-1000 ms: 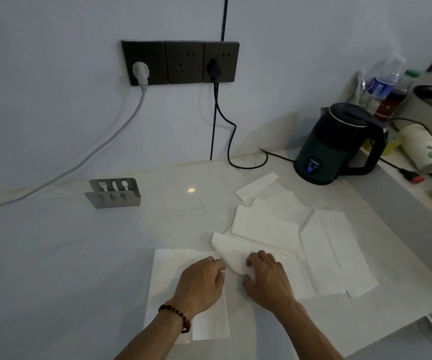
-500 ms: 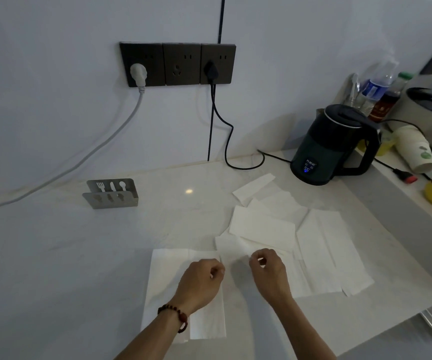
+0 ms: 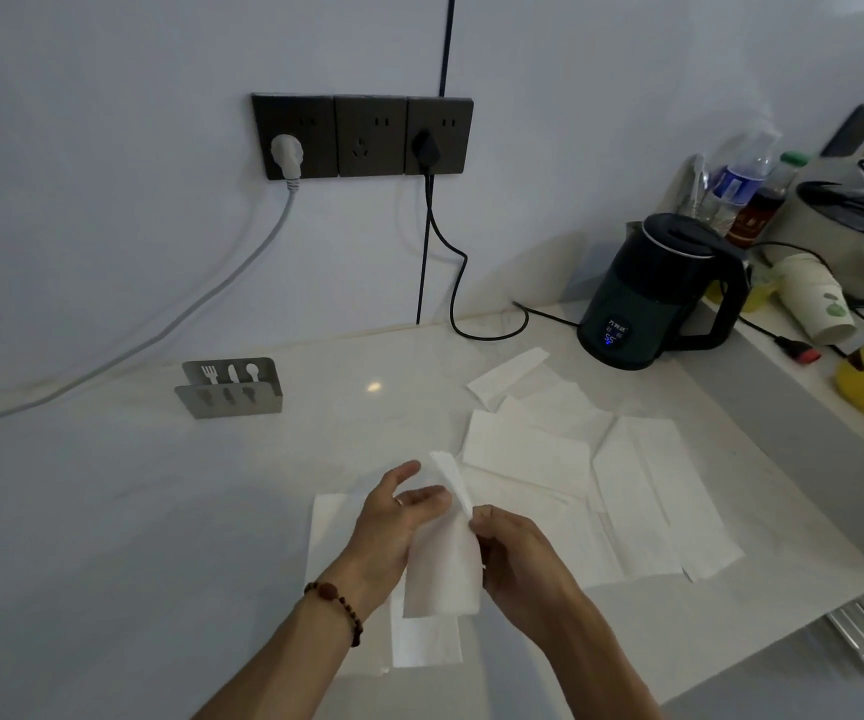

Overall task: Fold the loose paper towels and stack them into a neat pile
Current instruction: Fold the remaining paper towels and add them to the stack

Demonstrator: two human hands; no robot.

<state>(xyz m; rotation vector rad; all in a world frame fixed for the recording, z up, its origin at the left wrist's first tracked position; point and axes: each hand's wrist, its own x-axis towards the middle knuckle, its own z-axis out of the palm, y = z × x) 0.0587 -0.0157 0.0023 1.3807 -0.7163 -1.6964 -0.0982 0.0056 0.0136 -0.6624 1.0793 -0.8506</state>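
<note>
I hold one white paper towel point(image 3: 443, 569) lifted off the counter between both hands. My right hand point(image 3: 518, 558) pinches its upper edge near the middle. My left hand point(image 3: 393, 517), with a bead bracelet on the wrist, has its fingers slipped against the towel's left side. Beneath my hands a folded towel point(image 3: 334, 517) lies flat on the white counter point(image 3: 160, 511). Several loose towels point(image 3: 528, 452) are spread out to the right, overlapping one another, and the farthest towel point(image 3: 505, 374) lies near the kettle.
A dark electric kettle point(image 3: 653, 293) stands at the back right, its black cord running to the wall sockets point(image 3: 362, 135). A metal cutlery holder point(image 3: 230, 389) sits at the back left. Bottles, a paper cup point(image 3: 814, 298) and a yellow toy crowd the raised ledge on the right.
Both hands were low over the counter at a towel's edge; they have since lifted that towel up, and it now hangs between them.
</note>
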